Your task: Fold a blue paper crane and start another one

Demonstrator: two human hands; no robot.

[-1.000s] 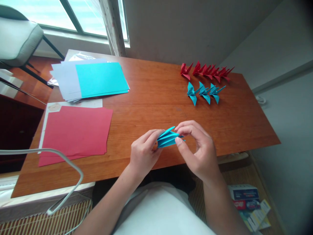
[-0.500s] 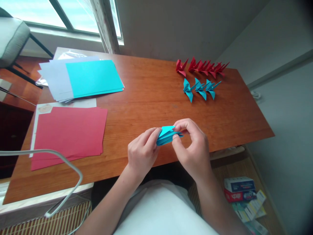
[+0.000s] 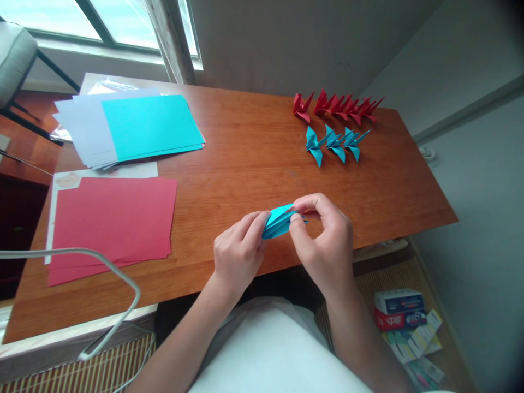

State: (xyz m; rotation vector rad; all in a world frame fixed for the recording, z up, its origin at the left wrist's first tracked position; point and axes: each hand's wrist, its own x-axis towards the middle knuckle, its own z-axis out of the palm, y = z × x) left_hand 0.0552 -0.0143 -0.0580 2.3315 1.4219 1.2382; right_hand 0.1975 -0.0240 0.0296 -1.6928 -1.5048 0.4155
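A folded piece of blue origami paper (image 3: 280, 221), narrow and layered, is held over the front edge of the table. My left hand (image 3: 241, 245) grips its left end between thumb and fingers. At the other end, my right hand (image 3: 323, 237) pinches the layers between thumb and fingertips, hiding part of the tip. Blue paper cranes (image 3: 335, 144) stand in a short row farther back on the right. Behind them is a row of several red paper cranes (image 3: 338, 106).
Blue sheets (image 3: 153, 128) lie over pale sheets (image 3: 85, 128) at the back left of the wooden table (image 3: 233, 153). Red sheets (image 3: 112, 218) are stacked nearer me. A white cable-like arm (image 3: 102, 259) curves over the front left corner. Small boxes (image 3: 399, 311) sit on the floor at right.
My right fingers have closed farther over the right end of the blue paper, which now tilts up slightly more. The left hand keeps its grip, and the view has shifted a little.
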